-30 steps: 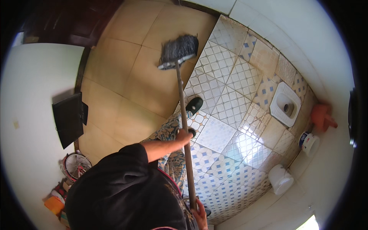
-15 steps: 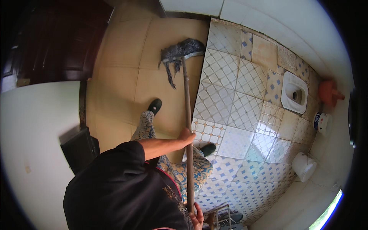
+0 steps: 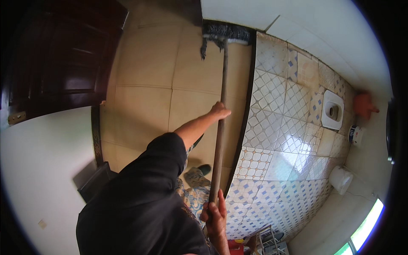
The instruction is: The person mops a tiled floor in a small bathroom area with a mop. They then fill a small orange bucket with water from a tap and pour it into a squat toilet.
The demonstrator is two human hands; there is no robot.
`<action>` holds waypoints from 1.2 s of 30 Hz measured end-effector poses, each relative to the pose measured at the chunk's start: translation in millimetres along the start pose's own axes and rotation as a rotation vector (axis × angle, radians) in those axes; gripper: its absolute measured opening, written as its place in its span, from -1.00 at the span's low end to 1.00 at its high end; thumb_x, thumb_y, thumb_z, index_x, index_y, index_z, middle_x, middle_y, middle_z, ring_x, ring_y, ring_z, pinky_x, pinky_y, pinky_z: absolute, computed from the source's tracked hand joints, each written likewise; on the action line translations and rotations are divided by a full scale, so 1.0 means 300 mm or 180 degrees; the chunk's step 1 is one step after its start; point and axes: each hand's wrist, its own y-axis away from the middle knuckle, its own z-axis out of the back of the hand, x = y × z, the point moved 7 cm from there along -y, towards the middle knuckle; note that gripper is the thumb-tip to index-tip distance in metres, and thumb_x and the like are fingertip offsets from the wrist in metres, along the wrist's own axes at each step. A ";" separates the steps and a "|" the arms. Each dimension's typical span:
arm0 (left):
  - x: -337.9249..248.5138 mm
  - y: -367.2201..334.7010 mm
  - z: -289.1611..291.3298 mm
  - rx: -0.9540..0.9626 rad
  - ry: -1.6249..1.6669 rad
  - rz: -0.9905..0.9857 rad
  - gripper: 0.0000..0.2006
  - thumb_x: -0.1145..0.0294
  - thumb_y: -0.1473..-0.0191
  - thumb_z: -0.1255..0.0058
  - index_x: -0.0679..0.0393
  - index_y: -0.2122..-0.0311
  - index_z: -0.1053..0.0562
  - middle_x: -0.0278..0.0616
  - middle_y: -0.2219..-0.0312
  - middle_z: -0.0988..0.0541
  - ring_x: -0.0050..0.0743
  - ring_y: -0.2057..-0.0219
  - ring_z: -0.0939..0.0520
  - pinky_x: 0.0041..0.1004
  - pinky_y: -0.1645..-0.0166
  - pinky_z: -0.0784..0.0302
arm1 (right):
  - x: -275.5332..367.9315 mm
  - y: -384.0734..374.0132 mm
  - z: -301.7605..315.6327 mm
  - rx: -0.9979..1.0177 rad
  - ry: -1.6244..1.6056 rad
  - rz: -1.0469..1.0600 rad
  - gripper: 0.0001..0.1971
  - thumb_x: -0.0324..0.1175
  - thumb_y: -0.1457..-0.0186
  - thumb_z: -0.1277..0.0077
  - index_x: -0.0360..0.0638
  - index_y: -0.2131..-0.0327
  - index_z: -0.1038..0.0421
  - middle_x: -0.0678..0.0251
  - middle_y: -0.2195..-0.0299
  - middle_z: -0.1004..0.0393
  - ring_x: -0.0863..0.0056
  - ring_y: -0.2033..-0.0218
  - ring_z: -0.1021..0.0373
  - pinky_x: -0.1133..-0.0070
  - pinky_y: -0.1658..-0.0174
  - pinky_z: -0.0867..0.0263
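Mop [image 3: 221, 76] with a long wooden handle stretches from the near middle of the scene out to the far wall, its dark stringy head [image 3: 225, 33] pressed on the beige floor tiles [image 3: 148, 93] right where they meet the white wall [image 3: 238, 10]. A few loose strands hang off the left end of the head. The handle runs just left of the dark threshold strip [image 3: 245, 114] that divides the beige tiles from the patterned blue-and-white tiles [image 3: 280, 123] on the right.

The left hand [image 3: 221, 111] is partway up the handle, arm stretched far out from a black sleeve [image 3: 165, 148], fingers curled closed around the wood. The right hand [image 3: 216, 217] sits near the lower edge at the near end of the handle, fingers wrapped on it with the thumb side up.

Below the arms, patterned trousers [image 3: 193, 191] and a dark shoe [image 3: 205, 169] show on the beige tiles, just left of the handle.

On the far left stands a dark wooden door [image 3: 63, 63], with a white wall [image 3: 42, 170] nearer and a dark box-like object [image 3: 95, 182] against its base. On the right, set into the patterned floor, is a white squat toilet [image 3: 332, 109]; beyond it, by the wall, sits an orange-red jug [image 3: 364, 105], a small round container [image 3: 355, 134] nearer than that, and a white bucket [image 3: 341, 179] nearer still. At the near right edge a bright window [image 3: 365, 225] glows, and a wire rack [image 3: 267, 240] with something red beside it shows close to the right hand.
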 end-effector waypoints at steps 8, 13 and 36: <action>0.599 0.387 -0.182 -0.0013 0.0181 -0.0043 -0.41 0.12 0.42 -0.02 0.33 0.26 -0.21 0.05 0.41 -0.41 -0.16 0.35 -0.45 -0.32 0.33 -0.35 | -0.415 0.365 0.182 -0.0220 0.0281 0.0011 -0.41 -0.49 0.07 0.13 -0.11 -0.07 0.10 0.37 0.56 -0.27 0.71 0.63 -0.14 0.75 0.56 -0.11; 0.965 0.797 -0.243 0.0626 0.0080 0.0542 -0.50 0.11 0.40 -0.05 0.27 0.38 -0.21 -0.07 0.52 -0.40 -0.23 0.42 -0.45 -0.29 0.38 -0.34 | -0.810 0.627 0.297 -0.0867 -0.0054 -0.0348 -0.44 -0.60 0.04 0.23 -0.11 -0.07 0.10 0.43 0.62 -0.24 0.82 0.66 -0.11 0.82 0.57 -0.08; 0.679 0.132 1.019 -0.0008 0.1843 0.0384 -0.75 0.21 0.37 -0.05 0.12 0.72 -0.28 -0.33 0.85 -0.30 -0.57 0.84 -0.31 -0.55 0.79 -0.20 | -0.371 -0.084 -0.806 -0.0258 0.2797 -0.0184 -0.42 -0.54 0.11 0.17 -0.22 -0.05 0.07 0.42 0.72 -0.22 0.71 0.81 -0.12 0.74 0.77 -0.02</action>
